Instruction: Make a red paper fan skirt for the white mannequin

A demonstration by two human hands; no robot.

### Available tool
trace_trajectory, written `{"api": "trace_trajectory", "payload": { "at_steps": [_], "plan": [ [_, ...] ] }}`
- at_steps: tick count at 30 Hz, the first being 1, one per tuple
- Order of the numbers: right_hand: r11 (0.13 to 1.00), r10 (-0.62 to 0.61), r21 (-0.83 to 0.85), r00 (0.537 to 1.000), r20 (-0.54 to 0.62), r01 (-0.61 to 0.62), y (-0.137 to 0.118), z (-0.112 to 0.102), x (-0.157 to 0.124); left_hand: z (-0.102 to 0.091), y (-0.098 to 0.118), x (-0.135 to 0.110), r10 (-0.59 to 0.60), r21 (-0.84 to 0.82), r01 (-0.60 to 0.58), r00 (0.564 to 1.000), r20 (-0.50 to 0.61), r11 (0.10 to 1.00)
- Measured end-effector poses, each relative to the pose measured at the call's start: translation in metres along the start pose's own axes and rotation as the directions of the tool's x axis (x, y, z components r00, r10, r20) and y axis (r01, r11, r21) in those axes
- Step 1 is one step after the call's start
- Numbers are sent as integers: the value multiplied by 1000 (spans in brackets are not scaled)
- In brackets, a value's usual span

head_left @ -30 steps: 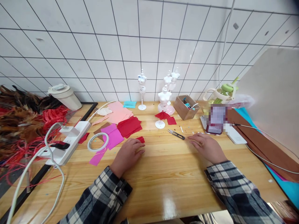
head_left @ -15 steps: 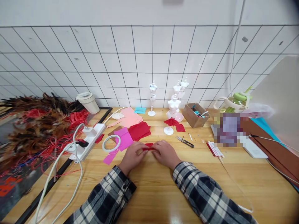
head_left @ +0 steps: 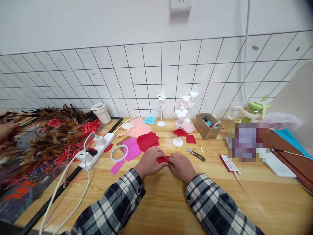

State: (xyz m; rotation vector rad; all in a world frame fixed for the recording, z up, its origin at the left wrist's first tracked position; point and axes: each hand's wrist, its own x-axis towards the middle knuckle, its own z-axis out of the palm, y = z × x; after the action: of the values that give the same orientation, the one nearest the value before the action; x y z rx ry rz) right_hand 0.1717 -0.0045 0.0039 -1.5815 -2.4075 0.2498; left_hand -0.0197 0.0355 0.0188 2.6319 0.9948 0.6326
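The hands, which lay well apart on the table a second ago, have come together at the middle and now sit slightly nearer the person. The left hand (head_left: 149, 162) and right hand (head_left: 180, 167) meet over a small red paper piece (head_left: 162, 159). Both sets of fingertips are pinched on it, left and right ends, and it lies low against the wooden table (head_left: 171, 202), near the red sheets (head_left: 148, 141) and left of the snips (head_left: 195, 154). The step looks like folding or creasing this scrap. To do it well, the edges should be lined up before pressing, the piece kept flat on the wood, and the thumbs run outward from the middle so the crease stays straight. The grip should stay light, since thin paper probably tears or wrinkles under a hard squeeze. On the far right an open cardboard box (head_left: 206, 126) holds teal bits and what seem to be metal tool handles, too small to name. The lidded white cup (head_left: 101, 113) on the far left hides its contents. The green-lidded jug (head_left: 249, 111) seems to hold a pale yellowish liquid.
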Motion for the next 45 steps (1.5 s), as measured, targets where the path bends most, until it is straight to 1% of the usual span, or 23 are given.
{"api": "trace_trajectory", "payload": {
  "at_steps": [2, 5, 6, 8, 10, 12, 14, 17, 20, 23, 26, 29, 32, 34, 36, 37, 38, 40, 41, 42, 45],
  "plan": [
    [1000, 14, 17, 1000, 10, -14, 2, -1, -1, 1, 1, 0, 10, 20, -11, 999, 44, 1000],
    [998, 13, 60, 1000, 7, -14, 4, -3, -2, 2, -1, -5, 27, 23, -29, 995, 100, 999],
    [997, 16, 82, 1000, -10, -15, 5, -2, -2, 2, -2, -7, 25, 13, -27, 995, 92, 1000],
    [991, 45, 127, 997, -69, -36, 6, -1, -1, 4, -5, -10, -21, -2, 21, 999, 30, 1000],
    [985, 107, 153, 983, -148, -84, 7, 2, 0, 7, -8, -10, -123, 18, 124, 991, -58, 992],
    [980, 159, 151, 966, -202, -130, 8, 7, 3, 12, -11, -9, -221, 74, 229, 969, -110, 970],
    [980, 163, 143, 965, -207, -135, 10, 12, 6, 16, -12, -8, -272, 126, 285, 956, -114, 950],
    [980, 127, 172, 977, -170, -97, 11, 19, 9, 20, -11, -7, -287, 130, 296, 954, -87, 946],
    [962, 155, 250, 972, -178, -107, 13, 21, 10, 20, -12, -8, -280, 56, 284, 958, -69, 957],
    [926, 187, 364, 959, -214, -99, 14, 20, 10, 19, -16, -9, -276, -138, 264, 958, -78, 955],
    [855, 235, 511, 946, -224, -92, 13, 20, 9, 18, -16, -11, -331, -306, 289, 939, -94, 907],
    [780, 279, 616, 942, -185, -110, 12, 22, 10, 17, -11, -14, -355, -372, 313, 934, -49, 874],
    [737, 276, 664, 953, -127, -125, 11, 24, 10, 18, -6, -19, -339, -405, 305, 941, -11, 862],
    [729, 261, 672, 960, -96, -131, 11, 24, 10, 16, -8, -21, -320, -375, 286, 947, -31, 882],
    [744, 259, 652, 963, -79, -147, 10, 22, 9, 10, -16, -22, -302, -270, 262, 947, -115, 927],
    [755, 255, 638, 964, -74, -151, 9, 22, 8, 6, -22, -23, -296, -182, 263, 937, -185, 947],
    [767, 239, 625, 968, -70, -144, 8, 21, 8, 2, -29, -22, -293, -75, 283, 918, -269, 956],
    [783, 186, 612, 981, -62, -110, 5, 21, 7, -7, -45, -22, -308, 129, 375, 880, -361, 918],
    [790, 156, 607, 986, -58, -90, 4, 21, 7, -10, -52, -21, -333, 192, 426, 863, -380, 884],
    [796, 133, 600, 990, -53, -75, 3, 21, 7, -13, -59, -21, -357, 235, 456, 859, -366, 858],
    [817, 96, 574, 995, -35, -58, 0, 21, 6, -15, -69, -19, -414, 280, 483, 869, -271, 830]
  ]
}}
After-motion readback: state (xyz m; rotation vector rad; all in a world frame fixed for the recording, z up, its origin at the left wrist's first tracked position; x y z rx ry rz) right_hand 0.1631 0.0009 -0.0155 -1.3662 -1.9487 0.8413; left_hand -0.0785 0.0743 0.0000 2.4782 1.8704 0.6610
